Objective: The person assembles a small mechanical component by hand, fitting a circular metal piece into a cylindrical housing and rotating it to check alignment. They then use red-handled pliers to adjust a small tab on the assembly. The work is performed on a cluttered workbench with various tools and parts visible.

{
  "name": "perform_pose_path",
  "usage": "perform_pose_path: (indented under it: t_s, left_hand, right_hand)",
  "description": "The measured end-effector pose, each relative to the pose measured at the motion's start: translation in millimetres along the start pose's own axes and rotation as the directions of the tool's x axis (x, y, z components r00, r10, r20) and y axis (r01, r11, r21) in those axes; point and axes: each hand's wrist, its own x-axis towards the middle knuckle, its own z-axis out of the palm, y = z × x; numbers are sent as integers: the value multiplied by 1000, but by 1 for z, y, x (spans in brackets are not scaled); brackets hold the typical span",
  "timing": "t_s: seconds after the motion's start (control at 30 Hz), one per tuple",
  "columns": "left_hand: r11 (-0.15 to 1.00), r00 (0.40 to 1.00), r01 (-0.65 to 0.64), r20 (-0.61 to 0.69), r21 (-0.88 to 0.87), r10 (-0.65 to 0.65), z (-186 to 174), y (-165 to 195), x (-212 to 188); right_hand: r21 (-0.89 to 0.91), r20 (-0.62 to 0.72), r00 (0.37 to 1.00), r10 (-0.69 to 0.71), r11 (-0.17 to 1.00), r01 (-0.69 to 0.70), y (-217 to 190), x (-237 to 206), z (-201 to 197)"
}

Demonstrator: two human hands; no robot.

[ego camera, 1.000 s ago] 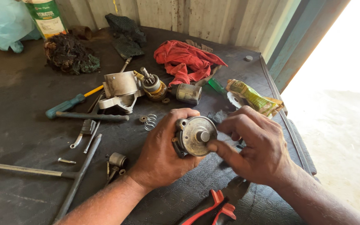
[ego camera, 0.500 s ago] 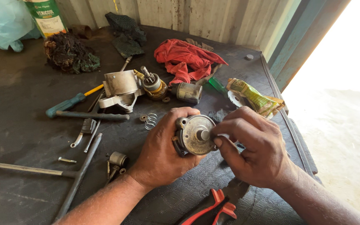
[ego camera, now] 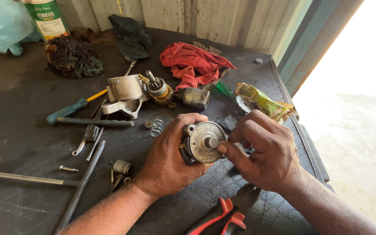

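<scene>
Head cam, only view I've got. My left hand [ego camera: 168, 159] has its fingers wrapped tight around a round metal motor part [ego camera: 202, 142], a greasy disc-faced housing with a short shaft sticking out the middle, held up just above the dark tabletop [ego camera: 18, 100] near frame centre. My right hand [ego camera: 266, 152] sits at the part's 3 o'clock, fingers curled in, with the thumb tip pressed against the disc face right beside the shaft.

Round the part: a small spring [ego camera: 156, 127] and a tiny gear [ego camera: 148, 124] lie at 10 o'clock, just past my left knuckles. Further out at 11 o'clock there's a grey metal housing [ego camera: 125, 93] touching a copper-wound armature [ego camera: 158, 89], and a short steel cylinder [ego camera: 194, 98] at 12. A red rag [ego camera: 192, 63] is bunched up beyond that. Red-handled pliers [ego camera: 225, 213] lie at 5 o'clock under my right wrist. A teal-handled screwdriver [ego camera: 72, 109] is way off at 9 o'clock, and a crumpled green wrapper [ego camera: 262, 101] at 1 o'clock.
</scene>
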Motion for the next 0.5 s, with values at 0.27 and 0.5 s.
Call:
perform_pose_path:
  t_s: [0.27, 0.5]
  left_hand:
    - [999, 1000, 19, -6, 27, -19, 1, 2, 1]
    - [998, 999, 52, 3, -27, -52, 0, 2, 0]
  right_hand:
    - [66, -42, 995, -94, 993, 97, -7, 1, -1]
    - [99, -66, 985, -162, 981, 168, -8, 3, -3]
